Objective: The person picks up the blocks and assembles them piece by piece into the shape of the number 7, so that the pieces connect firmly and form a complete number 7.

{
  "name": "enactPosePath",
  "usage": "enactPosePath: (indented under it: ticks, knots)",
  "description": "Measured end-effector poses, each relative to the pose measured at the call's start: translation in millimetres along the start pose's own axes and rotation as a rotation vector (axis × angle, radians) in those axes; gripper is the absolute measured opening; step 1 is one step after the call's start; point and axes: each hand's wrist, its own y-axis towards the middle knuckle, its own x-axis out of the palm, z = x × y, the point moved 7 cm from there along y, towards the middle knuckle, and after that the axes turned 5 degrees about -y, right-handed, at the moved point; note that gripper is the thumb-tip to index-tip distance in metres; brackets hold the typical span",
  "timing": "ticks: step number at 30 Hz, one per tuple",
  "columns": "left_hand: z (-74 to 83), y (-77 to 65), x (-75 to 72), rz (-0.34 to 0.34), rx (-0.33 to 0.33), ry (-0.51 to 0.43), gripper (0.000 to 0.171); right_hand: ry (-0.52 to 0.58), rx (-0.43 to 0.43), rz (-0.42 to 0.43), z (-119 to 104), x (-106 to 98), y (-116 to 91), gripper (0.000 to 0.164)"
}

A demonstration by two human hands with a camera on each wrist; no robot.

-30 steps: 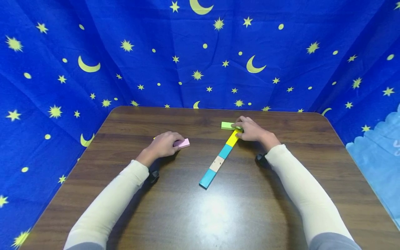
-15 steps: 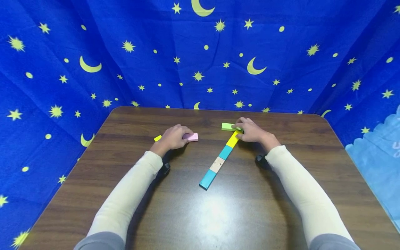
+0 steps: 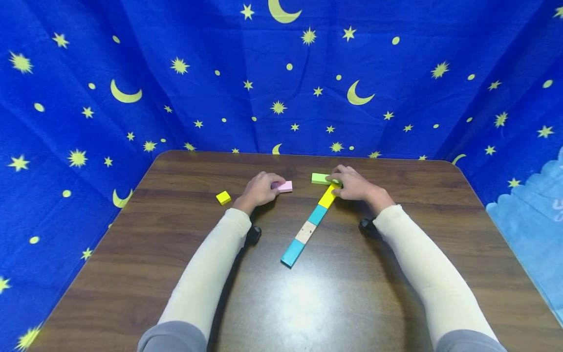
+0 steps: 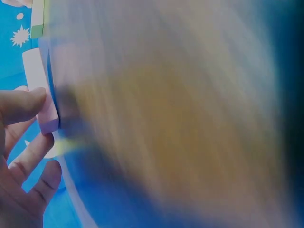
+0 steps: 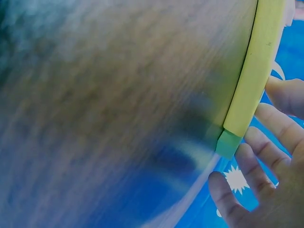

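In the head view my left hand (image 3: 260, 188) grips a pink block (image 3: 286, 186) near the back of the table. The left wrist view has the thumb on one side of the pink block (image 4: 38, 71) and a fingertip at its end. My right hand (image 3: 353, 184) holds the corner where a lime green block (image 3: 318, 178) meets a yellow block (image 3: 327, 197). Its thumb lies at the yellow block (image 5: 254, 66), with fingertips close to the green end (image 5: 229, 144). From there a slanting row continues with a teal block (image 3: 317, 214), a bare wood block (image 3: 305, 232) and another teal block (image 3: 292, 253).
A small yellow block (image 3: 223, 197) lies alone to the left, behind the left wrist. All the blocks are on a dark wooden table (image 3: 378, 283). A blue curtain (image 3: 281, 73) with stars and moons hangs along its back and sides.
My left hand has carried the pink block right and toward the back, closer to the green block, uncovering the small yellow block. My right hand and the row have stayed in place.
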Motion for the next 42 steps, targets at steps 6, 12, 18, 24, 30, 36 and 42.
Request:
enactPosePath:
  ticks: [6, 12, 18, 24, 30, 36, 42]
  knots:
    - [4.5, 11.3, 9.0, 0.028, -0.064, -0.055, 0.032, 0.002, 0.001, 0.001, -0.9, 1.4, 0.2, 0.049]
    - [0.2, 19.1, 15.4, 0.080, -0.157, -0.132, 0.031, 0.005, 0.007, 0.000, -0.4, 1.2, -1.1, 0.048]
    - [0.9, 24.0, 20.7, 0.126, -0.215, -0.155, 0.033, 0.010, 0.001, 0.002, -1.8, 2.0, -0.6, 0.048]
    - [10.9, 30.5, 29.6, 0.166, -0.247, -0.161, 0.036, 0.007, -0.003, 0.007, 0.3, 2.1, -3.5, 0.047]
    - [18.6, 35.0, 27.7, 0.167, -0.241, -0.138, 0.033, 0.002, -0.022, 0.048, -1.3, -4.0, -3.3, 0.048]
    - [20.5, 39.4, 26.8, 0.149, -0.237, -0.139, 0.036, -0.009, -0.005, 0.040, -1.7, -3.3, -1.7, 0.048]
    - [22.0, 44.2, 32.5, 0.155, -0.239, -0.138, 0.034, 0.009, -0.010, 0.044, -3.6, -2.8, -3.6, 0.047]
